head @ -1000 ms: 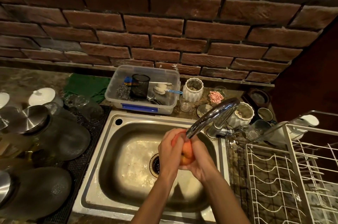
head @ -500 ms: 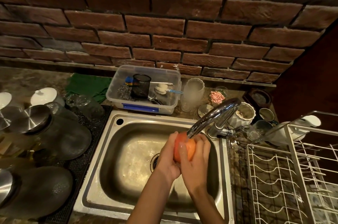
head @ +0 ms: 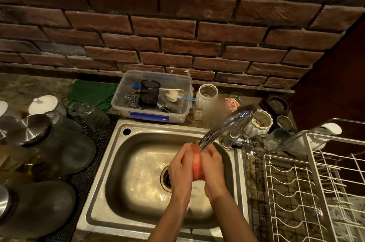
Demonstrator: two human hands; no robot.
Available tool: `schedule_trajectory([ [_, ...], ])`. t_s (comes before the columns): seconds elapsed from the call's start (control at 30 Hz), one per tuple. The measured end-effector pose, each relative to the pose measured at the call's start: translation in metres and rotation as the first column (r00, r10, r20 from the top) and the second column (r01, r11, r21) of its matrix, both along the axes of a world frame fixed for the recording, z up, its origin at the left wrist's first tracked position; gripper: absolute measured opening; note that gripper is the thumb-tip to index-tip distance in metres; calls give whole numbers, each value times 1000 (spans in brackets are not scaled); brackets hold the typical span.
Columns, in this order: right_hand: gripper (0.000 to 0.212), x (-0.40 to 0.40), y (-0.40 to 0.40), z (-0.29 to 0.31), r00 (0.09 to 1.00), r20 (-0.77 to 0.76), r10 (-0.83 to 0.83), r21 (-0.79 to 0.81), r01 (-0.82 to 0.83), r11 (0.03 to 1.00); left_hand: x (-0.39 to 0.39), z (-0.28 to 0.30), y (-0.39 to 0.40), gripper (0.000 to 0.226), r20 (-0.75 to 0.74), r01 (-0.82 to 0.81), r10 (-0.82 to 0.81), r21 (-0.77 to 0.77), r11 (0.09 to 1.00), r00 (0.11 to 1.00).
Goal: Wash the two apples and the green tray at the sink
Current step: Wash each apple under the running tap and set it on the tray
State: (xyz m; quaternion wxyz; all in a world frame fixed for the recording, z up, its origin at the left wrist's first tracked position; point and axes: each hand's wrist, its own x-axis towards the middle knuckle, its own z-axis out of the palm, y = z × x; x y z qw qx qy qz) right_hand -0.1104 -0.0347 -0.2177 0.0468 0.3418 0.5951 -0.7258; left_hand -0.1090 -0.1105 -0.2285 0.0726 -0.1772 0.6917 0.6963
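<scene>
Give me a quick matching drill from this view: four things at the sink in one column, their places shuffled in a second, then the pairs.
Things:
1. apple
2. clear plastic bin
3. white wire rack
4. green cloth

Places:
A. on the counter right of the sink
B. between both hands, under the faucet
C. left of the bin, by the brick wall
D. behind the sink, holding brushes and a mesh cup

Pairs: 1-B, 2-D, 3-A, 4-C

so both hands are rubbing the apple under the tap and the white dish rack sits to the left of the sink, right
Not quite. The head view shows the white dish rack to the right of the sink, not the left. The rest holds: the left hand and right hand hold the apple under the tap.
</scene>
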Motion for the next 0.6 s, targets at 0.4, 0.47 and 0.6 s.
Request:
schedule_trajectory([
  [0.4,46,-2,-8,-4,984,112,141,-73,-133,988,-10,-10,-18,34,-14,149,-157,-222,963,988],
  [0.47,45,6,-8,-7,969,14,245,153,-245,957,-12,-8,-16,33,61,160,-152,-171,972,986],
  [0.6,33,16,3,-16,892,-60,448,401,-389,829,-10,-3,-16,33,232,121,-150,135,983,961],
])
